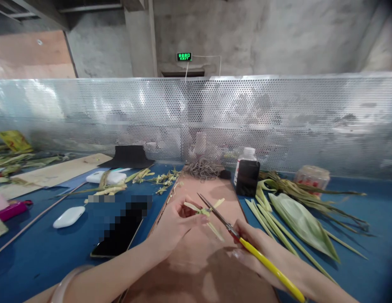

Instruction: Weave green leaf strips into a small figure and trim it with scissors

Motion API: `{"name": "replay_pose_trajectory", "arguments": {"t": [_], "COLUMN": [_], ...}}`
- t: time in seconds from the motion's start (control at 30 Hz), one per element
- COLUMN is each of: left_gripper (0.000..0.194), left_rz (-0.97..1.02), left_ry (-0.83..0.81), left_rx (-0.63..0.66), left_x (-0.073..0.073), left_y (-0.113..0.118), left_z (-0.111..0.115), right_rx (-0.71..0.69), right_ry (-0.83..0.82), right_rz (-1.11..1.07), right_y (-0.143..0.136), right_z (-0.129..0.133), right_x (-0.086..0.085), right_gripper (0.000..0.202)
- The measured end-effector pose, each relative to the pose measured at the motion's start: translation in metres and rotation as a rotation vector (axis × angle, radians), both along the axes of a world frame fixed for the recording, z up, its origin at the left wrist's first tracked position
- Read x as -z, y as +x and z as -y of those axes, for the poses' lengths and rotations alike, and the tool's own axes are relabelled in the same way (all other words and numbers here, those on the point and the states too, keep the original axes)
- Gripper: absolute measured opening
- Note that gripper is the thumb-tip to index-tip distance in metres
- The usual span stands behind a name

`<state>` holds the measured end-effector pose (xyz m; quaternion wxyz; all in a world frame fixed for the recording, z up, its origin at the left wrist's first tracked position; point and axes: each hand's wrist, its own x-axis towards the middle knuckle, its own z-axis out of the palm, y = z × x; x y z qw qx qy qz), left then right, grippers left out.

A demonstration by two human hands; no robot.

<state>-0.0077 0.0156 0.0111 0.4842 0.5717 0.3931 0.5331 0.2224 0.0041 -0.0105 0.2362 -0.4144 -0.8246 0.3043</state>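
Observation:
My left hand (186, 216) pinches a small knotted piece of pale green leaf strips (206, 211), its ends sticking out in several directions. In my right hand (254, 248) are scissors (268, 265) with yellow handles. Their blades point up and left, and the tips reach over the strips. Whether the blades touch the strips is unclear. Both hands are above a tan board (196, 269) at the middle of the blue table.
Green leaves (305, 223) and dried strips lie right, near a bottle (249, 154) with a dark phone against it. A black phone (120, 233), white case (68, 216) and leaf scraps (166, 180) are left. Grey string (204, 168) sits at the board's far end.

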Motion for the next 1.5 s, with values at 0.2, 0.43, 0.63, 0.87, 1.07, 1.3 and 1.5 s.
{"name": "replay_pose_trajectory", "arguments": {"t": [0.2,0.43,0.63,0.87,1.07,1.3,1.5], "left_gripper": [0.02,0.018,0.017,0.019,0.019,0.014,0.016], "left_rz": [0.011,-0.005,-0.047,-0.066,-0.031,-0.035,-0.132], "left_ry": [-0.013,0.014,0.016,0.022,0.014,-0.047,-0.172], "left_rx": [-0.015,0.007,-0.025,-0.027,-0.027,-0.007,0.061], "left_x": [0.0,0.004,0.004,0.003,-0.002,-0.003,0.003], "left_y": [0.001,-0.001,-0.001,-0.002,0.001,0.001,-0.001], "left_z": [0.001,-0.001,-0.001,-0.002,0.0,-0.002,-0.008], "right_rx": [0.031,0.016,0.047,0.086,0.103,0.189,0.318], "right_ry": [0.021,0.025,-0.032,0.009,0.018,-0.204,-0.608], "right_rz": [-0.074,-0.016,-0.012,0.057,0.089,0.018,-0.138], "right_y": [0.001,-0.002,-0.008,-0.011,-0.015,-0.014,-0.015], "right_z": [-0.003,-0.002,0.0,0.005,0.006,0.005,0.01], "right_x": [0.007,0.007,0.008,-0.002,-0.008,-0.004,0.0], "right_gripper": [0.026,0.022,0.024,0.026,0.026,0.03,0.041]}}
